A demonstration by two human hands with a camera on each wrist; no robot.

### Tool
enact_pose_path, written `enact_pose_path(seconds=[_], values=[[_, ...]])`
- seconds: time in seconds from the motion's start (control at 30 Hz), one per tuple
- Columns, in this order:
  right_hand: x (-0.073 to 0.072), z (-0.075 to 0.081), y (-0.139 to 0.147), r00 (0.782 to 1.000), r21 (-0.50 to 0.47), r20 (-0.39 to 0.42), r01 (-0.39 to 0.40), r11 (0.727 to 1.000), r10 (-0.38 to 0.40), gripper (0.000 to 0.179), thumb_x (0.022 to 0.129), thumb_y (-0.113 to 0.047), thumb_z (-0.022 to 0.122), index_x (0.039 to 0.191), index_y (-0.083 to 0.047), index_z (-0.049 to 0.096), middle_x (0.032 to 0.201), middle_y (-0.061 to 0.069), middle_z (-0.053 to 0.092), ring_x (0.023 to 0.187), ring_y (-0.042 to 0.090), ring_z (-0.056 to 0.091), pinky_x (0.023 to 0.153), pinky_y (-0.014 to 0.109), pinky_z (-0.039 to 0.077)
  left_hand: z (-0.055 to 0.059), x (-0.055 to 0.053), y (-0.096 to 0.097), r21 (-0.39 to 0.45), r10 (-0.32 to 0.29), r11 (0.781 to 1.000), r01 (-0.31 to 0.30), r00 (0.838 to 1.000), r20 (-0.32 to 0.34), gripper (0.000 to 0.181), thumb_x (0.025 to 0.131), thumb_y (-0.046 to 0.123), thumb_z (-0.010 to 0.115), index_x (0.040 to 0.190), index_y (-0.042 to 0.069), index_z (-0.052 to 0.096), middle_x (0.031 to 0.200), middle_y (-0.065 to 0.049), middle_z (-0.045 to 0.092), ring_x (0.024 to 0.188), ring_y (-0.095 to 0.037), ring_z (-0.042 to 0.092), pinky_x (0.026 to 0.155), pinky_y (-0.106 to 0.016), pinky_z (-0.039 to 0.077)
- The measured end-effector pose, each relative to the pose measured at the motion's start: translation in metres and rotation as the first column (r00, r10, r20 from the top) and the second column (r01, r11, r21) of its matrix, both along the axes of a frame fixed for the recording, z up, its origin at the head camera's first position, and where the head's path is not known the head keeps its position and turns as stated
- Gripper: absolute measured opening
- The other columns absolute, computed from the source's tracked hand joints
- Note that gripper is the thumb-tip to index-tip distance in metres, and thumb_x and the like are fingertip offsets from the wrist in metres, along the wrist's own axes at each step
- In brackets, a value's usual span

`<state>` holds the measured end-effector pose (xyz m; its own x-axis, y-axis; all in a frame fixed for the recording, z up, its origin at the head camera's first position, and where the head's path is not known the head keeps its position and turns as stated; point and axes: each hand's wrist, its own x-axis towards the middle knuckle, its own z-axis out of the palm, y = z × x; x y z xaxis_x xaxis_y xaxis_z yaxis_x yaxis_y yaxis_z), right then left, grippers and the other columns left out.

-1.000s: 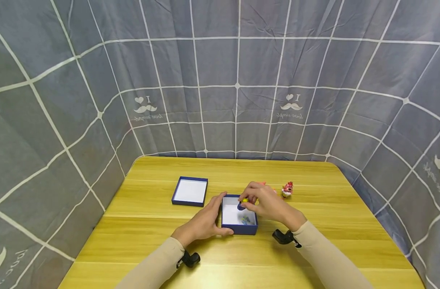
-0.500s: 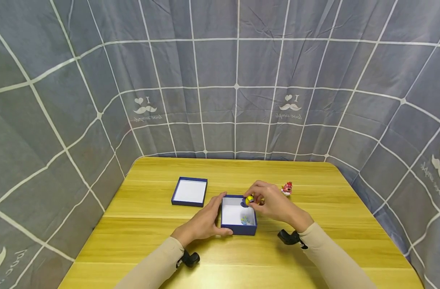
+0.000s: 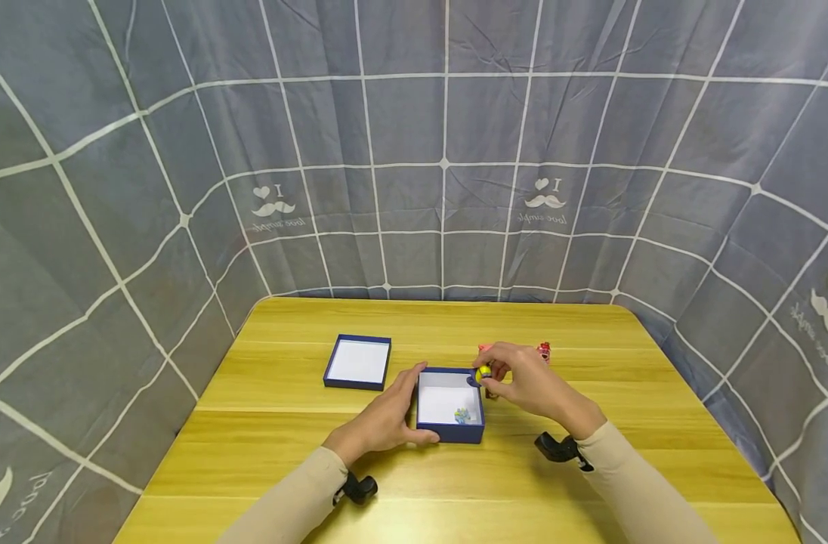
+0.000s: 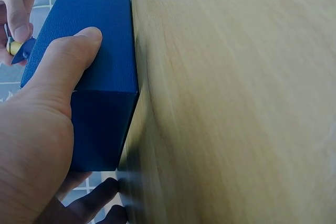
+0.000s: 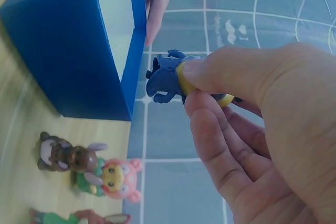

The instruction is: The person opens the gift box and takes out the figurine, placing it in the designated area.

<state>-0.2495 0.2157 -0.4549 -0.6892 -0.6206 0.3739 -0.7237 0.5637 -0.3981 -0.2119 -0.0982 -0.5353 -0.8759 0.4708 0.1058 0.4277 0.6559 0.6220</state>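
Observation:
In the head view my left hand [image 3: 383, 417] holds the open dark blue box [image 3: 450, 433] at its left side. The left wrist view shows the thumb pressed on the box's wall [image 4: 100, 66]. My right hand [image 3: 532, 381] pinches a small blue-and-yellow figurine [image 5: 167, 78] between thumb and fingers, by its yellow part. It hangs at the box's right rim, toward the back corner. Inside the box, near the front right, lies a small light-blue and yellow piece [image 3: 461, 415].
The box lid [image 3: 359, 361], white inside, lies at the back left. To the box's right stand a brown figurine [image 5: 68, 156], a pink-headed one [image 5: 113, 177] and one in green [image 5: 58, 217]. A red figurine [image 3: 545, 350] is partly hidden behind the right hand.
My right hand has moved right with the figurine, from over the box to its right rim. My left hand has stayed on the box.

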Motion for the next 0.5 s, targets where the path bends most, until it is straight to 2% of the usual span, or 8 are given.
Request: enact_pose_path(seconds=[0.13, 0.37, 0.5], values=[[0.001, 0.000, 0.009, 1.000, -0.017, -0.011, 0.020, 1.000, -0.020, 0.022, 0.099, -0.001, 0.091, 0.120, -0.007, 0.085, 0.112, 0.003, 0.085, 0.085, 0.001, 0.070, 0.076, 0.033, 0.068, -0.001, 0.000, 0.000, -0.006, 0.000, 1.000, 0.000, 1.000, -0.004, 0.132, 0.094, 0.054, 0.099, 0.187, 0.008, 0.017, 0.188, -0.025, 0.035, 0.166, -0.045, 0.052, 0.135, -0.062, 0.048], [-0.002, 0.003, 0.030, 0.998, -0.039, -0.032, 0.049, 0.998, -0.050, 0.025, 0.097, 0.005, 0.091, 0.117, -0.007, 0.084, 0.104, 0.002, 0.082, 0.081, 0.003, 0.071, 0.069, 0.025, 0.063, -0.003, -0.001, -0.001, -0.006, -0.004, 1.000, 0.004, 1.000, -0.001, 0.132, 0.094, 0.055, 0.098, 0.187, 0.009, 0.016, 0.189, -0.025, 0.032, 0.168, -0.047, 0.049, 0.136, -0.062, 0.046], [-0.003, 0.007, 0.042, 0.996, -0.040, -0.038, 0.079, 0.996, -0.080, 0.025, 0.096, 0.006, 0.090, 0.118, -0.006, 0.084, 0.101, 0.002, 0.081, 0.082, 0.006, 0.074, 0.072, 0.031, 0.067, -0.003, -0.001, -0.001, 0.000, -0.002, 1.000, 0.002, 1.000, -0.004, 0.132, 0.094, 0.055, 0.098, 0.187, 0.009, 0.016, 0.189, -0.025, 0.032, 0.168, -0.047, 0.049, 0.136, -0.062, 0.046]])
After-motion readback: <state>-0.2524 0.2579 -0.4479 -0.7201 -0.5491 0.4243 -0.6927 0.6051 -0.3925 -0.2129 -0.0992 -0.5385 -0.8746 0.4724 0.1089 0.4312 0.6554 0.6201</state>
